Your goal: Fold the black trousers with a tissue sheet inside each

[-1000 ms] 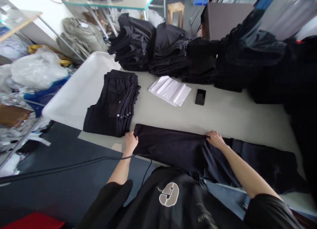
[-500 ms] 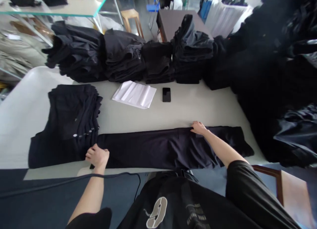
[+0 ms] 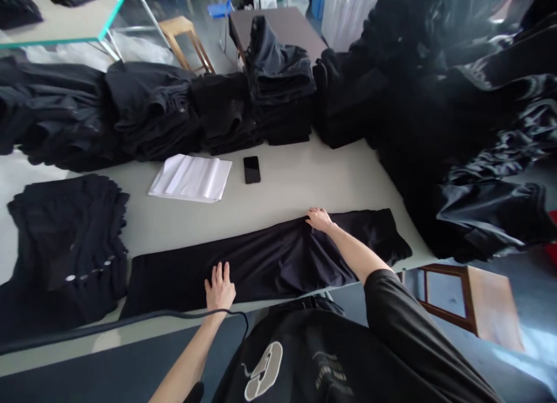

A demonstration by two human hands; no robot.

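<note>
A pair of black trousers (image 3: 256, 255) lies lengthwise along the near edge of the table, with wrinkles toward its right half. My left hand (image 3: 220, 288) rests on the left part of the cloth, fingers stretched and apart. At the far edge of the trousers, right of the middle, my right hand (image 3: 319, 218) has its fingers curled onto the fabric. Left of the trousers sits a stack of folded black trousers (image 3: 73, 246) with small round buttons showing along its side. A black cable (image 3: 174, 315) crosses over my left wrist.
White papers (image 3: 191, 179) and a black phone (image 3: 252, 169) lie on the table (image 3: 282, 188). Piles of folded black garments (image 3: 152, 110) line its far side. A large dark heap (image 3: 435, 136) fills the right. A wooden chair (image 3: 474, 301) stands at the lower right.
My left hand has moved from the left end of the trousers inward onto the cloth, its fingers opening out flat. My right hand stays at the far edge. The view has swung right.
</note>
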